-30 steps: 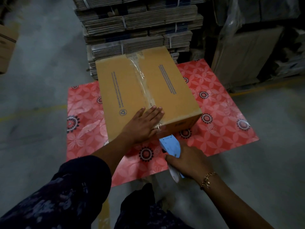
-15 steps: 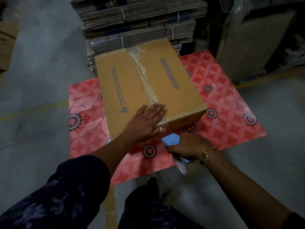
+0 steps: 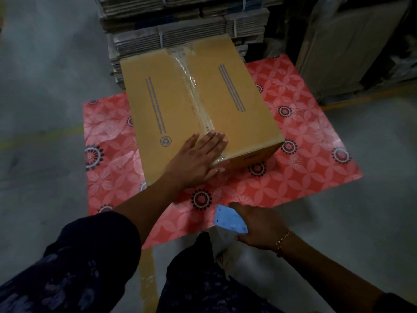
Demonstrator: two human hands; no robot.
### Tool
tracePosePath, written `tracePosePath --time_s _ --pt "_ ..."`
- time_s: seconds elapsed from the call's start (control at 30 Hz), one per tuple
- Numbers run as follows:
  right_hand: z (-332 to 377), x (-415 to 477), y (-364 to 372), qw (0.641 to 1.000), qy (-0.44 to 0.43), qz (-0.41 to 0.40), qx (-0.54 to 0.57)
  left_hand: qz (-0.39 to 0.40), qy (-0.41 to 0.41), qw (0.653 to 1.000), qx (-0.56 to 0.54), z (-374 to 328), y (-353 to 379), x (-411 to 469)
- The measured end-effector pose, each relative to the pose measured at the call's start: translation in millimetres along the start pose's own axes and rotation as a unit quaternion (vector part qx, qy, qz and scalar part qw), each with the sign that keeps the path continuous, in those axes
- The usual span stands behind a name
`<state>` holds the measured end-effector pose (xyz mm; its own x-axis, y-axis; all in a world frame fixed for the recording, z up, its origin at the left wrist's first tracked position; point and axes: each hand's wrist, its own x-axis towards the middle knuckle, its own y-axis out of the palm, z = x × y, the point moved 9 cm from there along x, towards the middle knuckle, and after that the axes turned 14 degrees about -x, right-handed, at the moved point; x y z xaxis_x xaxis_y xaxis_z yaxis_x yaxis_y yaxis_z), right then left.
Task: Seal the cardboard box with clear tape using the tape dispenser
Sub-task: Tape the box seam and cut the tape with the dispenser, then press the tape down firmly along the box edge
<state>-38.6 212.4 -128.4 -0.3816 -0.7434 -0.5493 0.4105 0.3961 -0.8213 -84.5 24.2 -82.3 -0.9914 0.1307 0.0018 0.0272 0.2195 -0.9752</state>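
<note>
A closed brown cardboard box sits on a red flower-patterned sheet. A strip of clear tape runs along its centre seam from the far edge to the near edge. My left hand lies flat, fingers together, on the near top edge of the box, over the tape end. My right hand is closed around the light blue tape dispenser, which is held low over the sheet's near edge, apart from the box.
Bundles of flattened cardboard are stacked right behind the box. Large wrapped boards lean at the back right. Grey concrete floor surrounds the sheet. My dark-clothed knees are at the bottom.
My right hand has pulled the dispenser back from the box's near side toward me and to the right. My left hand stays pressed on the box's near edge.
</note>
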Motion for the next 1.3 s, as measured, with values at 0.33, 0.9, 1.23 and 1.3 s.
tracePosePath --time_s 0.33,0.9,1.23,1.3 --pt "13 51 2 0.944 -0.101 -0.122 -0.291 -0.001 0.002 1.0 -0.003 -2 -1 0" --pt "-53 65 -51 0.785 0.122 -0.19 0.576 -0.007 0.007 1.0 -0.013 -4 -4 0" --pt "-57 60 -56 0.806 0.114 -0.213 0.54 -0.034 0.013 0.999 0.008 -7 -9 -2" --pt "-58 63 -54 0.811 0.122 -0.211 0.531 -0.062 0.028 0.997 0.033 -11 -13 -5"
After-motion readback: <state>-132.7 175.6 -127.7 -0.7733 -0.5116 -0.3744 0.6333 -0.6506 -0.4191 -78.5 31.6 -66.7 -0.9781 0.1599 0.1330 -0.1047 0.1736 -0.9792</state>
